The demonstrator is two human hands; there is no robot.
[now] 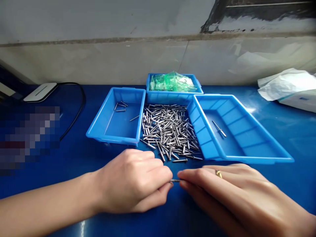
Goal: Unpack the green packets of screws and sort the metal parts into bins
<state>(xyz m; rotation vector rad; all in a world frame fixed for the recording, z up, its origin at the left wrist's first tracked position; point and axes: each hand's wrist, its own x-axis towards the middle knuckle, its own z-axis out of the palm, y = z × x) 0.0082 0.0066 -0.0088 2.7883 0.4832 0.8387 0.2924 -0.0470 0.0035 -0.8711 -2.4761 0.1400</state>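
Between my hands stretches a screw [175, 180], its ribbed, threaded middle showing and both ends hidden by fingers. My left hand [138, 182] is closed, pinching the screw's left end between thumb and bent forefinger. From the other side my right hand [229, 194], with a gold ring on one finger, grips the right end between thumb and fingertips. Just beyond the hands lies a loose pile of metal screws and pop rivets [170, 131] on the blue table.
Left of the pile stands a blue bin [112, 138] with several thin metal pieces inside. The right blue bin [259, 159] holds one pop rivet [219, 128]. Behind, another blue bin [172, 97] contains green plastic bags [172, 82]. A black cable [80, 112] curves at left; white wrapping [286, 84] lies far right.
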